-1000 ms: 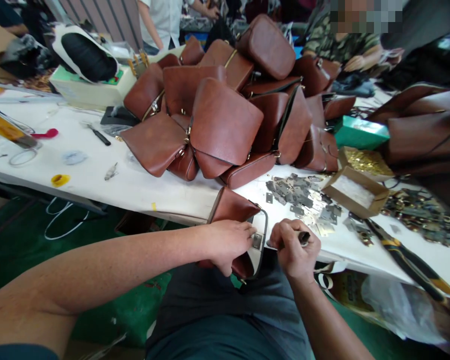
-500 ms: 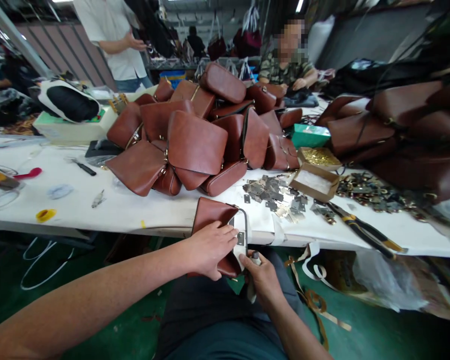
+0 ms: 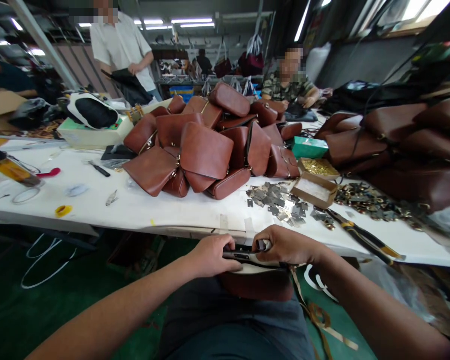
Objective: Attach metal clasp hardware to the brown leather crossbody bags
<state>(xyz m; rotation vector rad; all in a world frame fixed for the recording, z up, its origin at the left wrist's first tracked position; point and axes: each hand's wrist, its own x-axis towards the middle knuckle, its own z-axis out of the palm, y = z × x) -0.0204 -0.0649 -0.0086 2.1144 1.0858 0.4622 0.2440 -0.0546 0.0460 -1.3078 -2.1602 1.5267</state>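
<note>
A brown leather bag (image 3: 257, 287) rests on my lap, its opening turned up at the table's front edge. My left hand (image 3: 214, 254) grips the left part of the bag's rim, thumb on the near side. On the right, my right hand (image 3: 281, 245) is closed round a small grey-white tool (image 3: 263, 245) and presses on the rim. A dark metal strip (image 3: 242, 255) shows between the hands. Beyond them on the white table lie thin metal plates (image 3: 275, 200) and a heap of brown bags (image 3: 207, 150).
Pliers (image 3: 363, 236) with black and yellow handles lie at the right, near a cardboard tray (image 3: 314, 190) and metal fittings (image 3: 375, 201). More brown bags (image 3: 360, 150) are piled behind. A yellow tape roll (image 3: 63, 211) lies left. Two people stand or sit across the table.
The bag has turned so its opening faces up. My left hand has moved from its flat side to the rim, and my right hand has risen onto the rim with the tool. The view has tilted up.
</note>
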